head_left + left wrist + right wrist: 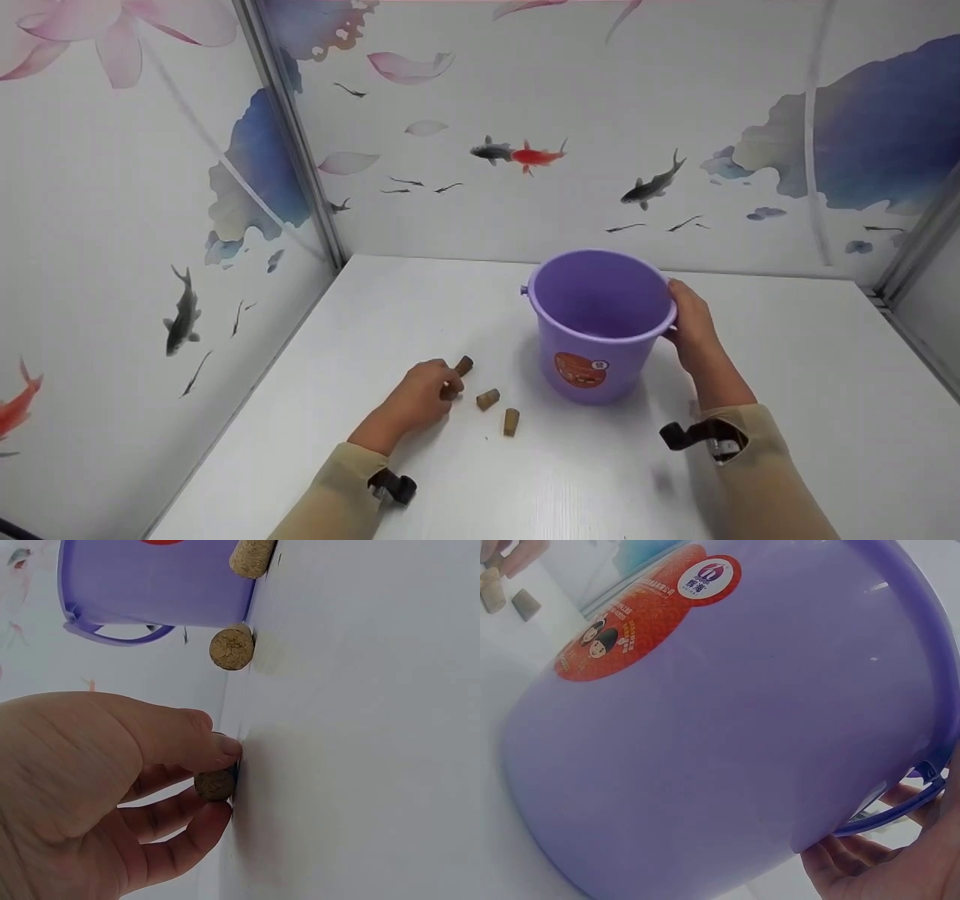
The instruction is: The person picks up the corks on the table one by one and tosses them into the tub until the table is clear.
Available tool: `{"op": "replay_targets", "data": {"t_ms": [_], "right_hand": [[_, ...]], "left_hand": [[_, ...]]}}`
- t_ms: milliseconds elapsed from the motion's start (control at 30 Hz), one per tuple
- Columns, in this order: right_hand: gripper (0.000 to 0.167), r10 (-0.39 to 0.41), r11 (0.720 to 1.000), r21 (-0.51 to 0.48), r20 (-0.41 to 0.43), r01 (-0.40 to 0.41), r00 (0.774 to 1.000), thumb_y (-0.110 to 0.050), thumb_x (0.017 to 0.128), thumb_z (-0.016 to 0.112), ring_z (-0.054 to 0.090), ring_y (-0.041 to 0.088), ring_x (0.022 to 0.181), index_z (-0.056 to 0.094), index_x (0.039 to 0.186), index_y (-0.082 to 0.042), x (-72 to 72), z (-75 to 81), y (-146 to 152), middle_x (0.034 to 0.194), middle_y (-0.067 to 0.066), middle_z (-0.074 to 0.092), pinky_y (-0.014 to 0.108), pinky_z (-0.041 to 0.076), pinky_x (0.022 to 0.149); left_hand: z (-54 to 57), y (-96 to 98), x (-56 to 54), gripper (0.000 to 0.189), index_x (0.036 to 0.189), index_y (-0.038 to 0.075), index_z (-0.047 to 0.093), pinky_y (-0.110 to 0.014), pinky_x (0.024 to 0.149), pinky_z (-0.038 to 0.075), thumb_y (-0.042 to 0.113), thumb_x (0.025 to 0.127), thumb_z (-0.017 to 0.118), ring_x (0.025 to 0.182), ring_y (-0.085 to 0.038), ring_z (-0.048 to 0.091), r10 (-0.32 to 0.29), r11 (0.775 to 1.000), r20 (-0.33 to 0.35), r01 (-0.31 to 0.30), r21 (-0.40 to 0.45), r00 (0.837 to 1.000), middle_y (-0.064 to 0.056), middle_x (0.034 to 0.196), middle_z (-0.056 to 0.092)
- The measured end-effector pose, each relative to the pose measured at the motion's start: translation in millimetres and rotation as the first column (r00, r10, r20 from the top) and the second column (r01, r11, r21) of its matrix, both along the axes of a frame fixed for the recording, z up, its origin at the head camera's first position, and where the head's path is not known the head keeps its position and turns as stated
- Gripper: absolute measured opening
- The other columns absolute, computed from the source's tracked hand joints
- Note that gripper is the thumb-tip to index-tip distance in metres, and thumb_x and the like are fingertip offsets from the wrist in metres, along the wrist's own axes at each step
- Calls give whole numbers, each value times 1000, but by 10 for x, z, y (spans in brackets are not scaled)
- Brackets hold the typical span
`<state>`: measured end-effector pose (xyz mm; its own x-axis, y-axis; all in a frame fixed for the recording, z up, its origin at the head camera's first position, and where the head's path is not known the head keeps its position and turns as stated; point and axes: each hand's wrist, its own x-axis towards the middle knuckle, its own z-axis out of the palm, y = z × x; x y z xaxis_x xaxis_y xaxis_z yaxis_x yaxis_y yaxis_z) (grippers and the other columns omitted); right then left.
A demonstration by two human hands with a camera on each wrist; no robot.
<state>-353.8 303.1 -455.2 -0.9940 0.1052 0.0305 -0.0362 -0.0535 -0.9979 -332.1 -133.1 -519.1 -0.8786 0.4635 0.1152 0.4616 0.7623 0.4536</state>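
My left hand (420,394) pinches a brown cork (215,784) between thumb and fingers, low against the white tabletop. Just beyond the fingertips lies another cork (465,365). To the right of that hand are two more, one cork (488,399) on its side and another cork (511,422) nearer the front. A purple bucket (592,364) stands upright, with an orange-red label (630,622) on its side. My right hand (694,326) grips the bucket at its right rim, by the handle (892,816). The bucket's interior shows only in part.
The white table (570,480) meets a back wall (465,217) printed with fish and petals just behind the bucket. A similar printed side wall (112,262) borders the left edge. A metal post (300,150) marks their corner.
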Motion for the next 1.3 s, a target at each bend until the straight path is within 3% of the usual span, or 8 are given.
{"op": "replay_targets", "data": {"t_ms": [467, 767, 1033, 1300], "right_hand": [[42, 0, 1000, 13, -2, 0, 1000, -40, 115, 31, 63, 6, 108, 53, 137, -12, 16, -4, -1, 113, -13, 63, 27, 56, 95], [37, -2, 1000, 1, -8, 2, 1000, -39, 114, 34, 65, 6, 102, 55, 128, -12, 15, 8, 0, 106, -12, 65, 26, 58, 90], [40, 7, 1000, 16, -24, -7, 1000, -39, 115, 33, 66, 8, 105, 54, 132, -10, 26, 0, -20, 108, -12, 66, 28, 58, 92], [44, -21, 1000, 6, -4, 21, 1000, -40, 114, 33, 65, 7, 105, 52, 136, -8, -3, -21, -41, 110, -10, 64, 27, 58, 93]], "left_hand": [[-18, 9, 10, 21, 104, 9, 81, -38, 88, 57, -6, 90, 74, 92, -16, 60, 17, 1000, 8, -17, -3, 1000, -1, 96, 67], [-27, -6, 15, 23, 104, 6, 81, -35, 85, 58, -9, 89, 74, 91, -16, 63, -24, 1000, -18, 24, 17, 1000, -4, 96, 67], [-37, -8, 17, 22, 102, 7, 81, -36, 85, 58, -8, 88, 74, 90, -15, 62, -21, 999, 11, 21, 24, 1000, -2, 94, 66], [32, 7, 16, 24, 99, 7, 81, -31, 82, 57, -10, 84, 73, 90, -16, 65, -58, 998, 0, 58, 38, 998, -2, 92, 66]]}}
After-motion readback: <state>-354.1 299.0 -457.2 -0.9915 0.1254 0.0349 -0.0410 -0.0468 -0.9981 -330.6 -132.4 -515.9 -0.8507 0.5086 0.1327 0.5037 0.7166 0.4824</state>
